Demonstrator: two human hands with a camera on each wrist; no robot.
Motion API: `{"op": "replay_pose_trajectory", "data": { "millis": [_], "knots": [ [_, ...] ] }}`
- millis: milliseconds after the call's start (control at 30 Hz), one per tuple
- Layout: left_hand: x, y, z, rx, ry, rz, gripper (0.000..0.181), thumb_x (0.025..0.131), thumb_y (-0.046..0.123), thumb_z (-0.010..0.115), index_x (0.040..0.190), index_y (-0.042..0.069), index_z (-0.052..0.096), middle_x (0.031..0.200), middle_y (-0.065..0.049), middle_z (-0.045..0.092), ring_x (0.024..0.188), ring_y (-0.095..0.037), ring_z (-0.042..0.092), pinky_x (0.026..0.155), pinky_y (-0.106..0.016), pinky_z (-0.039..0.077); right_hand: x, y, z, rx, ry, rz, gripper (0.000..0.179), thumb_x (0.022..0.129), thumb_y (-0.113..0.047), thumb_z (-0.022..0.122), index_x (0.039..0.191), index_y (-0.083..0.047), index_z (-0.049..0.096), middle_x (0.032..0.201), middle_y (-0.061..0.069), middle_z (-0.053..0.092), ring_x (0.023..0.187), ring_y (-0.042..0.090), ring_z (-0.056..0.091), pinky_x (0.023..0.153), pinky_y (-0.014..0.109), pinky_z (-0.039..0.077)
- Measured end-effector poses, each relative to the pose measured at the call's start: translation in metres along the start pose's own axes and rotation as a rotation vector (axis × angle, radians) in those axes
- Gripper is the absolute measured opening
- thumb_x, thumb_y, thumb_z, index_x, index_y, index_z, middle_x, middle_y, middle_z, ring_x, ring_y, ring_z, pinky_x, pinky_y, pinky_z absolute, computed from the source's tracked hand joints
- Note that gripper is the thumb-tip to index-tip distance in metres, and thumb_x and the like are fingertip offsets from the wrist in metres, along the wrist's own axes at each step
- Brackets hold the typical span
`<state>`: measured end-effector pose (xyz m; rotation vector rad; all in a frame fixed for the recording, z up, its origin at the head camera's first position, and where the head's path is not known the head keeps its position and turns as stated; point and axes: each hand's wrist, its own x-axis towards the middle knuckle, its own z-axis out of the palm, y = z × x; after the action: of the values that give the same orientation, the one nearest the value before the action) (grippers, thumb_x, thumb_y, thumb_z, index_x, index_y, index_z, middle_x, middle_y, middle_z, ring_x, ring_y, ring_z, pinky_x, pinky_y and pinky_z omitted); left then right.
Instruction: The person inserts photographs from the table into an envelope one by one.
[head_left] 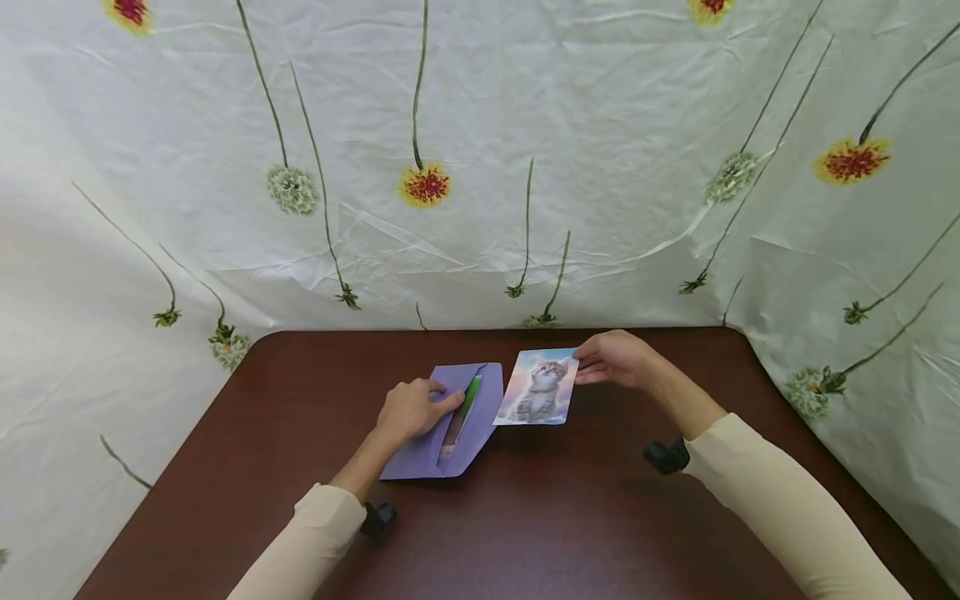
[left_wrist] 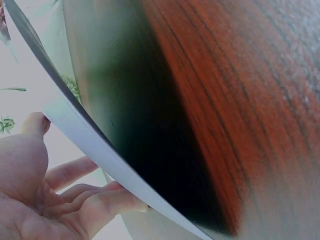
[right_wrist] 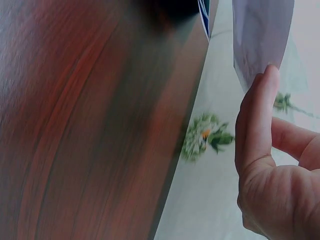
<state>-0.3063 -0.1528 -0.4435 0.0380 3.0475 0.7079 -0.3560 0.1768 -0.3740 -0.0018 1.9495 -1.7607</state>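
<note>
A purple envelope [head_left: 480, 429] is tilted over the table left of centre, with its flap opened out toward the right. My left hand [head_left: 411, 410] grips it, the thumb lying across the front beside the pocket's mouth. Inside the pocket shows part of a card with green and brown printing [head_left: 454, 428]; most of it is hidden. In the left wrist view, the pale envelope edge [left_wrist: 102, 155] runs past the thumb and fingers. My right hand [head_left: 617, 360] pinches the upper right corner of a kitten picture card [head_left: 538, 390], which it holds upright just right of the envelope.
A dark reddish-brown table [head_left: 570, 517] lies under both hands. Pale fabric with printed flowers [head_left: 480, 233] hangs behind the table and along its sides. Black wrist devices are strapped to the left wrist [head_left: 378, 520] and the right wrist [head_left: 666, 457].
</note>
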Motion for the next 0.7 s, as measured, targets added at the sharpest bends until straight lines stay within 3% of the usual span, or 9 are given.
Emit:
{"op": "replay_pose_trajectory", "data": {
  "millis": [700],
  "knots": [
    [-0.001,-0.001,0.000,0.006,0.025,0.027,0.053,0.094,0.056,0.063,0.121,0.012,0.076,0.124,-0.018,0.072,0.109,-0.040,0.068,0.082,-0.049,0.056,0.023,0.013,0.058,0.072,-0.011,-0.004,0.025,0.100,0.002,0.051,0.115,0.020,0.058,0.079,0.013,0.068,0.065,0.018,0.071,0.067,0.029,0.061]
  ]
}}
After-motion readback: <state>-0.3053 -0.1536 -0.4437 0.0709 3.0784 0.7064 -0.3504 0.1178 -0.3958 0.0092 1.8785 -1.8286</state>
